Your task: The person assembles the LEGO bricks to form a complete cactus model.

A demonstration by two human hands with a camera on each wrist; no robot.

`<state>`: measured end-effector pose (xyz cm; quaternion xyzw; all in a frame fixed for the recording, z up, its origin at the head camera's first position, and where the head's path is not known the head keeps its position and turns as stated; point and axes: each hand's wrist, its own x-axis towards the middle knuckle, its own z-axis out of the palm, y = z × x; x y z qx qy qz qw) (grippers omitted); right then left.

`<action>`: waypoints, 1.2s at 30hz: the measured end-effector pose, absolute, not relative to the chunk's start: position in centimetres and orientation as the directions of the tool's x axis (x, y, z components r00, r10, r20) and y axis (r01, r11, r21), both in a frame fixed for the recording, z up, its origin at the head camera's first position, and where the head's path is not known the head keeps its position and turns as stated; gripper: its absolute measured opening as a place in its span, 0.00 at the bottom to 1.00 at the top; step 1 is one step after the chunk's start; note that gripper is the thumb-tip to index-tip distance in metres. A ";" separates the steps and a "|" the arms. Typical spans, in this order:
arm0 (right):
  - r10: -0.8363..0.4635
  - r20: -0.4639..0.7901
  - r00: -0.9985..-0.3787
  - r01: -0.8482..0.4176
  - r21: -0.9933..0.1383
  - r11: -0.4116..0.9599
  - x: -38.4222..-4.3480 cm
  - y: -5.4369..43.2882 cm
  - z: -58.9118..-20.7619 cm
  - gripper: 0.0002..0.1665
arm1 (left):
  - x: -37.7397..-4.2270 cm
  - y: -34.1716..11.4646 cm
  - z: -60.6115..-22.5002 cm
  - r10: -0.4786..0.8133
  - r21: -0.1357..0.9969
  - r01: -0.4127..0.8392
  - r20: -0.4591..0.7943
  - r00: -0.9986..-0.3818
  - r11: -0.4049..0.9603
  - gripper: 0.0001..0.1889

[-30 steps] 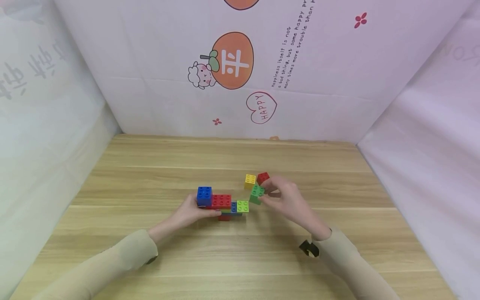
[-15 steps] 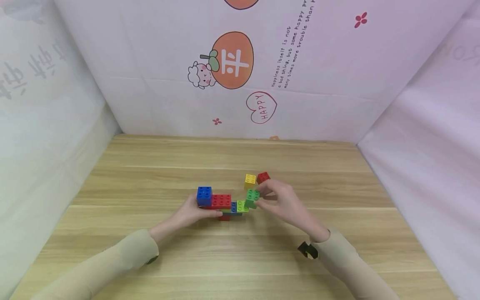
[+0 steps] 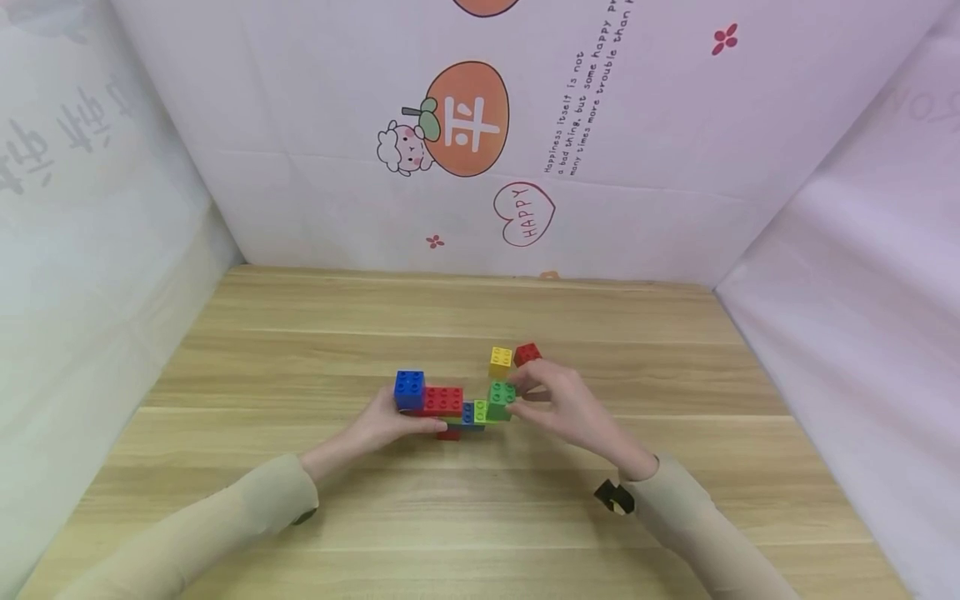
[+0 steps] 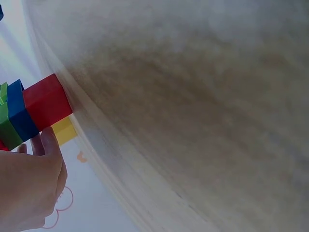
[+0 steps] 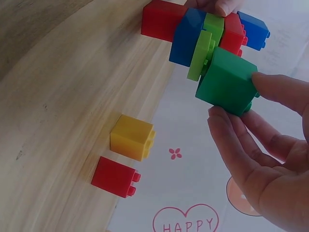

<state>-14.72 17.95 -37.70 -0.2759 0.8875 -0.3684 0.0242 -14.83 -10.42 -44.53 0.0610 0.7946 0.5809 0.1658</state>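
Over the wooden table [image 3: 465, 533], left hand [image 3: 384, 427] grips block build [image 3: 444, 402]; right hand [image 3: 561, 407] pinches green block [image 3: 500, 402] at its lime piece [image 3: 480, 411]; whether seated, cannot tell. Likely step: attaching it. Next seems to want alignment, then a firm press. Just beyond, 1 yellow block [image 3: 501, 362] and 1 red block [image 3: 527, 354] may crowd that hand.

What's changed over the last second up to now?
The right hand has carried the green block left and slightly down in the head view, to the lime-green piece at the right end of the block assembly. I can't tell whether it is fully seated. Nothing was let go. Unchanged: the left hand grips the assembly; the yellow block and loose red block stand behind.
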 end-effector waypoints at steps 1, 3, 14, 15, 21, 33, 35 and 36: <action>-0.514 0.165 -0.842 -0.480 -0.665 0.573 -14.7 18.0 -37.7 0.17 | -14.9 -10.4 -44.5 0.288 0.944 -0.098 -0.194 -0.938 0.316 0.35; -0.527 0.172 -0.832 -0.495 -0.659 0.566 -14.8 18.0 -37.7 0.17 | -14.9 -10.4 -44.5 0.282 0.943 -0.103 -0.197 -0.939 0.316 0.36; -0.559 0.160 -0.813 -0.521 -0.629 0.577 -14.7 17.8 -37.6 0.18 | -14.9 -10.4 -44.8 0.278 0.938 -0.103 -0.202 -0.939 0.332 0.36; -0.562 0.158 -0.812 -0.521 -0.630 0.576 -14.7 17.8 -37.7 0.18 | -14.9 -10.4 -44.8 0.278 0.937 -0.108 -0.206 -0.938 0.331 0.36; -0.583 0.163 -0.796 -0.539 -0.628 0.561 -14.7 17.9 -37.8 0.19 | -14.9 -10.4 -44.9 0.278 0.935 -0.112 -0.212 -0.937 0.338 0.36; -0.572 0.184 -0.800 -0.549 -0.609 0.572 -14.6 17.8 -37.7 0.18 | -14.9 -10.4 -44.7 0.290 0.938 -0.081 -0.185 -0.939 0.337 0.33; -0.567 0.183 -0.803 -0.547 -0.604 0.579 -14.6 17.8 -37.7 0.17 | -14.9 -10.4 -44.7 0.291 0.938 -0.081 -0.186 -0.938 0.338 0.33; -0.566 0.185 -0.803 -0.548 -0.602 0.580 -14.6 17.7 -37.7 0.17 | -14.9 -10.4 -44.7 0.291 0.938 -0.081 -0.186 -0.938 0.338 0.33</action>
